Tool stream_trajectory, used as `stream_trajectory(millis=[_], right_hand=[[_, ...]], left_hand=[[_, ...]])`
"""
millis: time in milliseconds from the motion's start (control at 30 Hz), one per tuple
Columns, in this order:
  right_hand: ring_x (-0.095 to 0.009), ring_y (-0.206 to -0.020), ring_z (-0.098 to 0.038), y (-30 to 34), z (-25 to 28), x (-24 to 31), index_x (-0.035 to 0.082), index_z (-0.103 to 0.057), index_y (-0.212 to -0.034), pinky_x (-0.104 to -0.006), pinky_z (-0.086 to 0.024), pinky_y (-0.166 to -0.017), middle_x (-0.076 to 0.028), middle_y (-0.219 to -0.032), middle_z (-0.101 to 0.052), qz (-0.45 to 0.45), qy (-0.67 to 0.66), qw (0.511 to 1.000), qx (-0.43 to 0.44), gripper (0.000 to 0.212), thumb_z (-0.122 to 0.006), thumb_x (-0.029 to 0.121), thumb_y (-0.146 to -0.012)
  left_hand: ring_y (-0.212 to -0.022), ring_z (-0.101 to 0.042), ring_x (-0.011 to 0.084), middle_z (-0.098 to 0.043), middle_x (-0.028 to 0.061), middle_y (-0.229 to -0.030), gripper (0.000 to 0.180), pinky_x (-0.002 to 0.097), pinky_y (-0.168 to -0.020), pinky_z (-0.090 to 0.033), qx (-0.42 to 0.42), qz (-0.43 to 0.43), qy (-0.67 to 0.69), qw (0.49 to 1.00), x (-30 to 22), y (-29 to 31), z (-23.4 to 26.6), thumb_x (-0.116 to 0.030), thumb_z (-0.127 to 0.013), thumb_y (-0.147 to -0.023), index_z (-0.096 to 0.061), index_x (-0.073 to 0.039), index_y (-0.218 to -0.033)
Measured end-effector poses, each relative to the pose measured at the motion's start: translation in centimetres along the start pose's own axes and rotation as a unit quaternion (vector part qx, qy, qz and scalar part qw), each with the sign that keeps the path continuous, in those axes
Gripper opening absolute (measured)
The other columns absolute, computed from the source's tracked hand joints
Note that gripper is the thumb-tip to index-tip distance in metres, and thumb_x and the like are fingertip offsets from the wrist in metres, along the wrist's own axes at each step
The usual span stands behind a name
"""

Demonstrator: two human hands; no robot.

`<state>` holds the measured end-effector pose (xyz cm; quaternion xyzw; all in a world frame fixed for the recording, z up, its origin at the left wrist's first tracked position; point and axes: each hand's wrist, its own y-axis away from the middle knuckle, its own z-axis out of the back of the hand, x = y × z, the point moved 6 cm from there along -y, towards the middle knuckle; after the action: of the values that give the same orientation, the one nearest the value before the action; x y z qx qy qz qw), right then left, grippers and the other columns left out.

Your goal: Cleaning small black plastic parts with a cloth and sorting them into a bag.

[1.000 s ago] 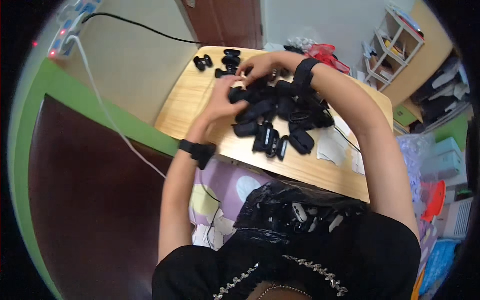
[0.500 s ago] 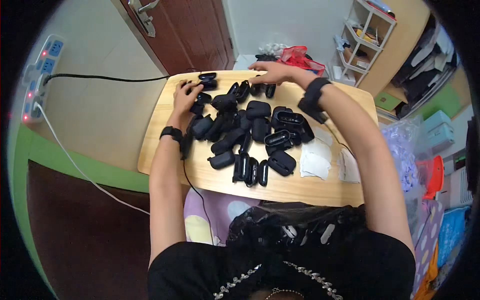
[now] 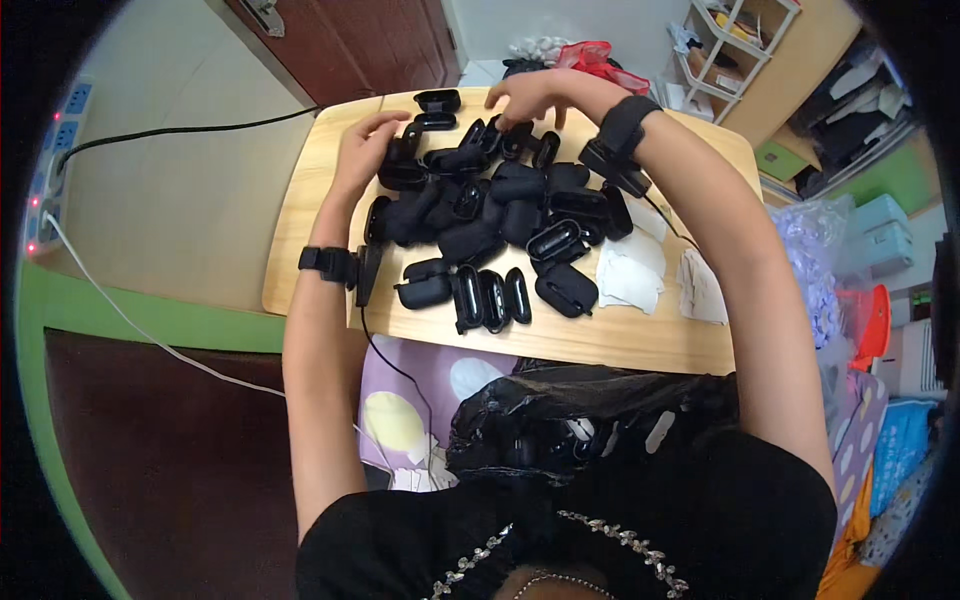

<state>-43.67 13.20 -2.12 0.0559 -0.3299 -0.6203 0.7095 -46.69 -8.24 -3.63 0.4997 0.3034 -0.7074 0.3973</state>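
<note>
A heap of black earbud cases [image 3: 470, 240] covers the middle of the table, some with lids raised, others closed. At the heap's far left, my left hand [image 3: 362, 150] has its fingers stretched out beside an opened case [image 3: 405, 145], and nothing shows in its grasp. Over the far edge of the heap is my right hand [image 3: 530, 97], its fingers apart and bent downward above an upright opened case [image 3: 517, 140]. Whether its fingertips touch that case I cannot tell. Another opened case [image 3: 437, 105] stands between the two hands.
White cloths [image 3: 632, 265] lie on the right of the wooden table [image 3: 670, 345]. A black plastic bag [image 3: 600, 400] with small items is at my lap. Cables run from my wrist straps. A power strip [image 3: 60, 150] is at left, a white shelf [image 3: 728, 50] behind.
My left fingers have straightened and come off the cases at the far left. My right hand remains over the far edge. The whole view has shifted, with the table higher in the picture.
</note>
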Motion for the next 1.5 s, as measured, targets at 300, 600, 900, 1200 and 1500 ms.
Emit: stream_trajectory(millis=[300,600,900,1200,1500], right_hand=[[-0.032,-0.096,-0.06,-10.6,-0.5,1.4,0.016,-0.053,-0.12,-0.0424,-0.046,-0.082,-0.017,-0.099,-0.063,0.191,0.128,0.968,-0.102,0.057,-0.069,0.019,-0.065],[-0.029,-0.084,-0.061,0.3,-0.7,-8.6,0.009,-0.056,-0.104,-0.0395,-0.048,-0.076,-0.014,-0.088,-0.063,0.149,0.058,0.98,-0.122,0.039,-0.059,0.004,-0.065],[-0.031,-0.087,-0.062,12.9,-1.4,-23.0,0.004,-0.059,-0.113,-0.0369,-0.048,-0.08,-0.019,-0.097,-0.064,0.044,0.101,0.964,-0.24,0.047,-0.063,0.012,-0.067],[-0.032,-0.099,-0.056,21.5,-6.3,-20.2,0.006,-0.064,-0.107,-0.0391,-0.047,-0.086,-0.019,-0.1,-0.059,-0.15,0.106,0.941,-0.283,0.039,-0.063,0.014,-0.069],[-0.03,-0.083,-0.063,21.2,-10.4,-11.1,0.005,-0.067,-0.083,-0.0406,-0.051,-0.072,-0.013,-0.087,-0.063,0.132,0.071,0.911,-0.384,0.013,-0.061,0.015,-0.076]], left_hand=[[-0.136,-0.012,0.0425,-0.024,0.0255,-0.144,0.122,0.0537,-0.108,-0.019,-0.104,-0.117,-0.331,0.93,-7.9,18.8,-9.8,-0.057,-0.084,-0.042,-0.03,-0.007,-0.139],[-0.133,-0.028,0.0377,-0.034,0.0212,-0.141,0.103,0.0473,-0.108,-0.021,-0.127,-0.06,-0.119,0.983,-6.1,30.8,-12.2,-0.055,-0.08,-0.055,-0.037,-0.005,-0.135],[-0.113,-0.051,0.0323,-0.056,0.0137,-0.118,0.033,0.0394,-0.093,-0.041,0.017,-0.224,-0.217,0.95,-14.4,19.3,-17.4,-0.013,-0.069,-0.076,-0.059,-0.005,-0.107],[-0.118,-0.045,0.0281,-0.051,0.0078,-0.125,0.039,0.0439,-0.099,-0.033,0.073,-0.392,-0.464,0.791,-10.8,11.8,-27.5,-0.033,-0.068,-0.074,-0.061,-0.013,-0.107],[-0.111,-0.048,0.0255,-0.055,0.0074,-0.112,0.031,0.0419,-0.095,-0.035,0.009,-0.312,-0.473,0.824,-9.0,11.6,-25.7,-0.029,-0.069,-0.071,-0.065,-0.012,-0.097]])
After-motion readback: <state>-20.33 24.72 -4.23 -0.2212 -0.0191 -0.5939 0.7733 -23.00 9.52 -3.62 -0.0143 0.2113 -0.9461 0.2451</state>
